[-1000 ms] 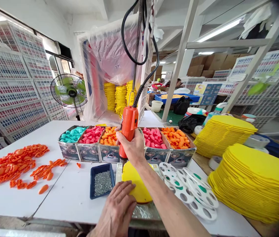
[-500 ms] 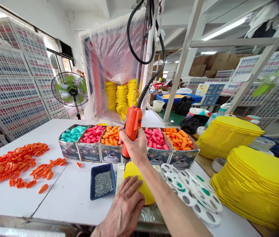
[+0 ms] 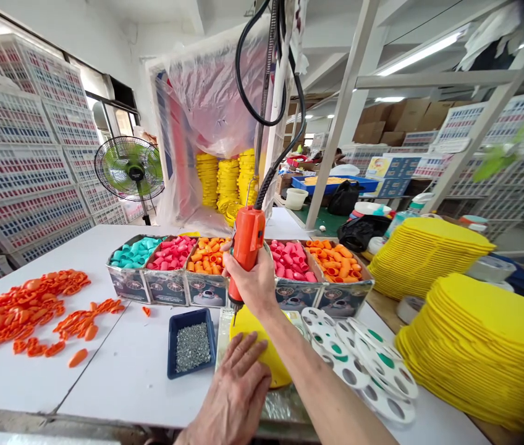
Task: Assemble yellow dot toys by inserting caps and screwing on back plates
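Note:
My right hand (image 3: 255,281) is wrapped round an orange electric screwdriver (image 3: 248,238), held upright with its bit pointing down at the left edge of a yellow plate (image 3: 274,364). Whether the bit touches the plate cannot be made out. My left hand (image 3: 238,383) lies flat on that plate, fingers stretched out, just below the bit. Left of the plate stands a dark blue tray (image 3: 172,346) of small metal screws (image 3: 193,346). To the right lie white discs with round holes (image 3: 350,352), overlapping in a loose pile.
Behind my hands, a row of boxes (image 3: 206,290) holds teal, pink and orange parts. Orange pieces (image 3: 16,309) lie at the left. Yellow plates are stacked (image 3: 479,358) at the right. A black cable (image 3: 299,93) hangs above the screwdriver; a fan (image 3: 130,173) stands behind the table.
The screwdriver and my right hand have moved down very slightly in view. My left hand still lies on the yellow plate. The view has shifted a little.

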Demonstrator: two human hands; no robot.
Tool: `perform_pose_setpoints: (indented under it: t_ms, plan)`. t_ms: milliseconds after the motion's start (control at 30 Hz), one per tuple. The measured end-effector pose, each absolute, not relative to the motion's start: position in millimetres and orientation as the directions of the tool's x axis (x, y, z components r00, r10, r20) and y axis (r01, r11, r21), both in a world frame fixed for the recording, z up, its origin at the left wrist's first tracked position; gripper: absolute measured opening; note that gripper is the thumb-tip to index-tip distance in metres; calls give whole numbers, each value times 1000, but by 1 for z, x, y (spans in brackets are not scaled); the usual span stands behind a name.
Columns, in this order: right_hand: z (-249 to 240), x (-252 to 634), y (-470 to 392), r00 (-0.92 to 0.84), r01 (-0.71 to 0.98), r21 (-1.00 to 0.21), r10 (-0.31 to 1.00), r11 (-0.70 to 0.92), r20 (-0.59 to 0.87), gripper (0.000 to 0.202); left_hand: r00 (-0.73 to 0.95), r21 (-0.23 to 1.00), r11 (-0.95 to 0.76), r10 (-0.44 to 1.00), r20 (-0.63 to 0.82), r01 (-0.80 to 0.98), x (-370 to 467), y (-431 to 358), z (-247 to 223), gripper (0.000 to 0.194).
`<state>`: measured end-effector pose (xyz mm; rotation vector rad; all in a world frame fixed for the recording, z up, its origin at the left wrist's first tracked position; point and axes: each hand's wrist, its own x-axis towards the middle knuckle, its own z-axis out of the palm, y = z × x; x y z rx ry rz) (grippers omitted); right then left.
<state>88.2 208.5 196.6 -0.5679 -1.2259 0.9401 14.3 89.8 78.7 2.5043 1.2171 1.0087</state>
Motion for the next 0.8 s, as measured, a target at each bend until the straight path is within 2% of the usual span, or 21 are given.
perform_pose_setpoints:
  t_ms: [267, 533, 700, 800]
  plan:
    - [194, 87, 199, 15, -108, -803, 809, 586, 588, 24, 444, 412, -680, 720, 534, 607, 16, 91, 80, 24]
    - [186, 84, 201, 39, -137, -817, 828, 559, 560, 20, 508, 359, -701, 702, 499, 617, 11, 93, 88, 25]
    - [179, 83, 203, 43, -140, -824, 834, 550, 550, 23, 493, 391, -699, 706, 508, 599, 14, 94, 84, 26]
    - [182, 84, 203, -33, -185, -819, 829, 544, 558, 23, 459, 425, -685, 720, 520, 592, 16, 93, 80, 25]
